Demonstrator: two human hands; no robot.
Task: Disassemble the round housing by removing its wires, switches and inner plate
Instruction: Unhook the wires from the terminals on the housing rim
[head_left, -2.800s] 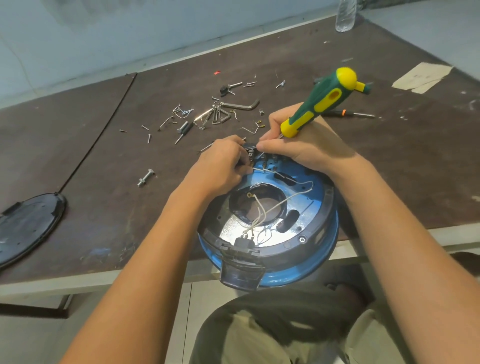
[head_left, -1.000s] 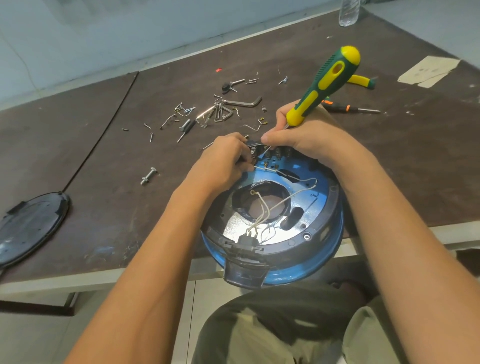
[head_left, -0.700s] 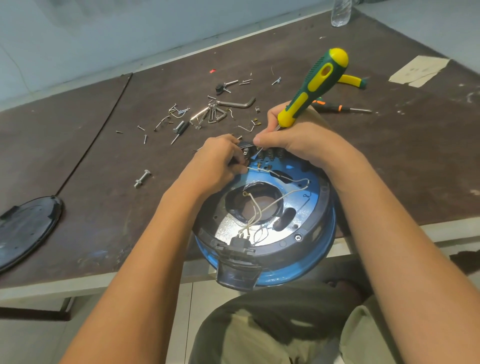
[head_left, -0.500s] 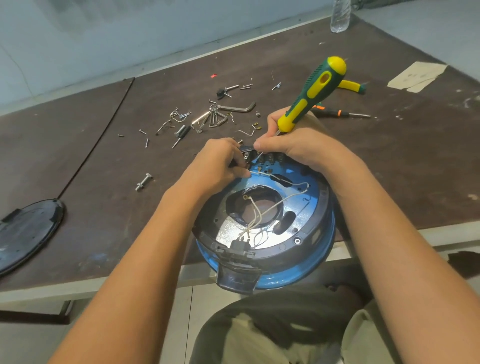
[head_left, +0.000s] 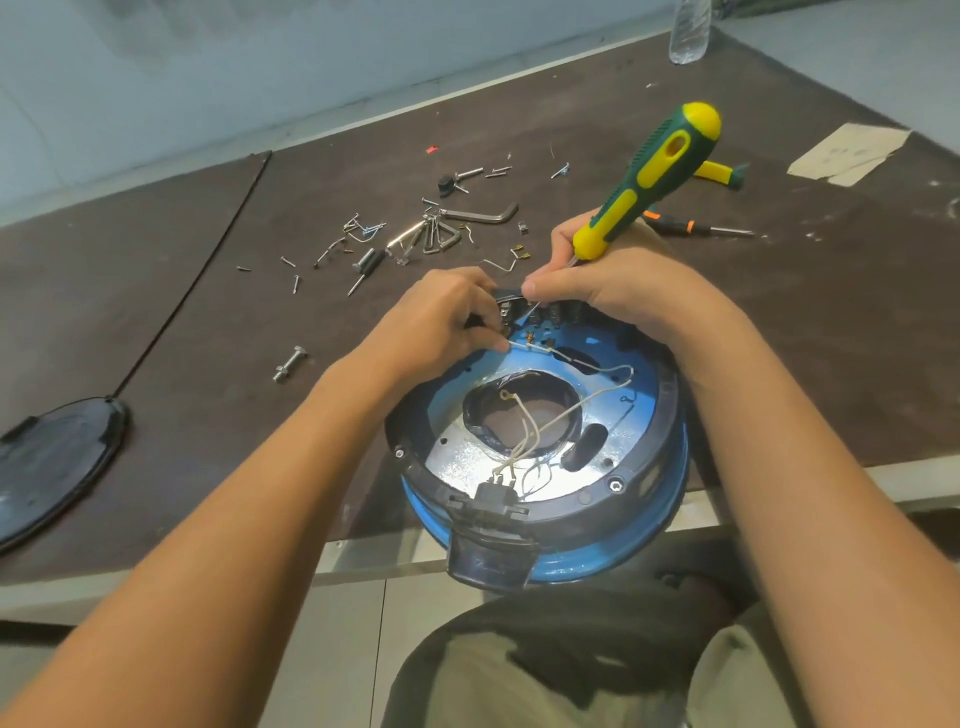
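Note:
The round blue housing (head_left: 670, 499) lies open side up, overhanging the table's front edge. Its shiny inner plate (head_left: 457, 452) carries white wires (head_left: 566, 415) running from a black connector (head_left: 493, 491) at the near rim to the far rim. My left hand (head_left: 441, 322) pinches a wire end at the far rim, beside the switch parts (head_left: 545, 319). My right hand (head_left: 618, 296) grips a green-and-yellow screwdriver (head_left: 649, 171), its thin tip pointing down at those parts.
Loose screws, hex keys (head_left: 478, 214) and small bits lie scattered behind the housing. A bolt (head_left: 289, 364) lies to the left, a black round cover (head_left: 57, 457) at the far left. A second screwdriver (head_left: 696, 227), paper scrap (head_left: 847, 153) and bottle (head_left: 688, 31) are at the right.
The screwdriver handle has shifted slightly in tilt while its tip stays at the far rim. Both hands have stayed on the same spot.

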